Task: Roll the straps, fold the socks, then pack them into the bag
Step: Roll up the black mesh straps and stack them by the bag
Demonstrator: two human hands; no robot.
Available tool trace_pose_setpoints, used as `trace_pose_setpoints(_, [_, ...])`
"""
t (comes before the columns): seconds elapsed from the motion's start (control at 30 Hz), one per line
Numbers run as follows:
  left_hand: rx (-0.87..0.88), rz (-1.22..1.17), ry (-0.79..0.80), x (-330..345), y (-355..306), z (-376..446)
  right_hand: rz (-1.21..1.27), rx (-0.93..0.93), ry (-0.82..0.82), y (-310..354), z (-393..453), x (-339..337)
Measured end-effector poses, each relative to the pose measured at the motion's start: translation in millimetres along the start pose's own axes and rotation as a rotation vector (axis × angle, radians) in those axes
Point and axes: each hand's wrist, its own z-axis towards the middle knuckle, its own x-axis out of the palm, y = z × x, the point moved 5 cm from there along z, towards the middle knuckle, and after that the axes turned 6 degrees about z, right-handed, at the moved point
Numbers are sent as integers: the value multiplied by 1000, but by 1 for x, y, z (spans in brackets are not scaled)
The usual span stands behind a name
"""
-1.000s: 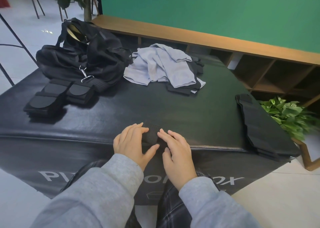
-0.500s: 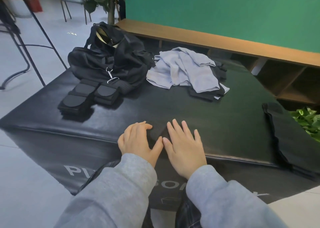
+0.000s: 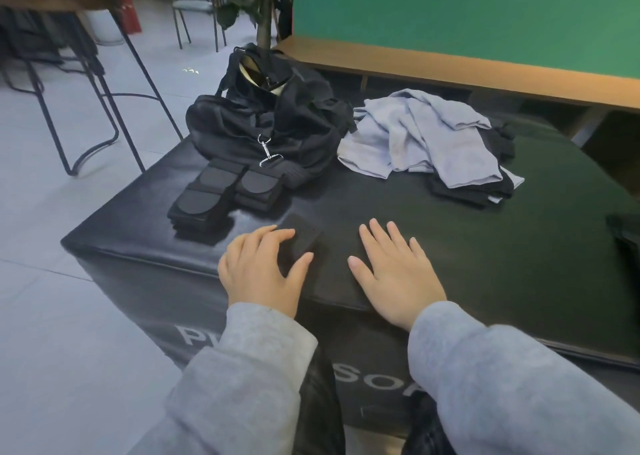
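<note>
I see black bag (image 3: 263, 122) slumped at mat's far left, top open | rolled black straps (image 3: 221, 191) side by side just before it | small black folded piece (image 3: 300, 238) near front edge | grey socks (image 3: 426, 139) heaped over dark ones (image 3: 474, 191), far right of bag

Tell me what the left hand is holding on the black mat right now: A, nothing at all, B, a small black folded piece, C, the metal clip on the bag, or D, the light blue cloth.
B: the left hand curls fingers and thumb round a small black folded piece on the mat, while the right hand lies flat beside it.
</note>
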Motion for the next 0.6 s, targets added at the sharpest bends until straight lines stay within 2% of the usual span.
trace_pose_setpoints(0.4, [-260, 35, -56, -16, 37, 12, 9, 4, -12, 1, 3, -3])
trace_pose_setpoints(0.53, [-285, -56, -150, -17, 42, 13, 11, 10, -12, 1, 3, -3])
trace_pose_setpoints(0.6, [-234, -54, -196, -18, 41, 12, 14, 12, -17, 1, 2, -3])
